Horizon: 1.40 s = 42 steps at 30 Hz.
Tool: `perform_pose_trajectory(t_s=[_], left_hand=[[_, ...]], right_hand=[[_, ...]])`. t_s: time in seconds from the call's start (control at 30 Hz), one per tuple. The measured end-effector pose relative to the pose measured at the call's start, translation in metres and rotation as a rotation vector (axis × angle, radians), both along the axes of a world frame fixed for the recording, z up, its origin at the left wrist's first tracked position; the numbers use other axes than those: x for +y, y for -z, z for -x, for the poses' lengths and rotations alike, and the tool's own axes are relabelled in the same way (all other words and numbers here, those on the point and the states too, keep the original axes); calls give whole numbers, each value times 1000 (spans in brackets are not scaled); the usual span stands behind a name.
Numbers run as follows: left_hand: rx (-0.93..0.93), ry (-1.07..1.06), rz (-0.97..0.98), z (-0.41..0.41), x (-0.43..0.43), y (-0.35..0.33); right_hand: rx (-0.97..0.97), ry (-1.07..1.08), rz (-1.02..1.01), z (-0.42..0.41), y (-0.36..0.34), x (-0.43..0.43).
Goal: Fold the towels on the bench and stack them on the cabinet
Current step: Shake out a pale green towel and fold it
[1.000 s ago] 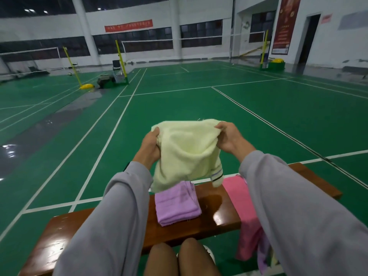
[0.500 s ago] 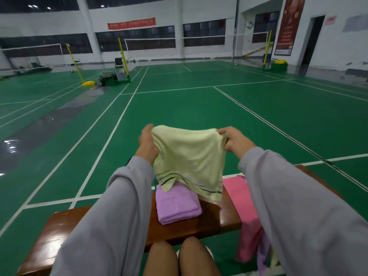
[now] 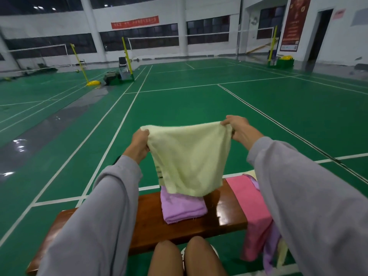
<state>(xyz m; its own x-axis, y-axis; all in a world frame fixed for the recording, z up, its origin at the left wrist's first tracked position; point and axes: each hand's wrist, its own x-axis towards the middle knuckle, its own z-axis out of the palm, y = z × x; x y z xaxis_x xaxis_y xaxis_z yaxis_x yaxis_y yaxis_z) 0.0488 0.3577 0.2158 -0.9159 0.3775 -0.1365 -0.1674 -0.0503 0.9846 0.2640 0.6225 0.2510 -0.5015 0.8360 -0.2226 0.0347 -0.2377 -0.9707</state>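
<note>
1. Closest to the camera are two bare knees (image 3: 187,259) at the bottom edge, with grey sleeves (image 3: 95,226) reaching forward on both sides.
2. Just past the knees is the glossy brown wooden bench (image 3: 151,222). A folded purple towel (image 3: 182,210) lies on top, roughly mid-bench.
3. Right of that, a pink towel (image 3: 253,212) is unfolded and drapes over the bench's near edge. There's more purple and pale cloth hanging beneath it, partly hidden by the right sleeve.
4. Up in the air above the bench is the pale yellow towel (image 3: 189,156), spread out flat-ish with dark stripes along its left edge. Its bottom hem hangs right over the far end of the purple towel, can't tell if they touch.
5. The left hand (image 3: 139,145) has its fingers curled round the top left corner, and the right hand (image 3: 239,128) pinches the top right corner.
6. Way behind is the green court floor (image 3: 199,100) with white lines, yellow net posts (image 3: 127,56), and a red banner (image 3: 135,22) on the white wall.
</note>
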Motion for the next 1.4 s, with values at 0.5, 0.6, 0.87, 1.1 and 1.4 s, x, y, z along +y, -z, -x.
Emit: perform_pose_trajectory(t_s=[0.5,0.6,0.87,1.1,1.4], left_hand=[[358,34,30,6,-13,-25],[456,11,197,8,-16,-18],[611,35,510,14,-18,-15],[943,333,859,13,-22,-30],[1293,178,1139,-2,-2,-39]], right_hand=[[-732,-293,-1172,2,-6,-2],[-922,-250,-1301,-3,-3,-5],[-898,-308,-1332,-4,6,10],[-951,-616,-1256,-18,6,28],[-1116,-495,-1518,-18,-11,7]])
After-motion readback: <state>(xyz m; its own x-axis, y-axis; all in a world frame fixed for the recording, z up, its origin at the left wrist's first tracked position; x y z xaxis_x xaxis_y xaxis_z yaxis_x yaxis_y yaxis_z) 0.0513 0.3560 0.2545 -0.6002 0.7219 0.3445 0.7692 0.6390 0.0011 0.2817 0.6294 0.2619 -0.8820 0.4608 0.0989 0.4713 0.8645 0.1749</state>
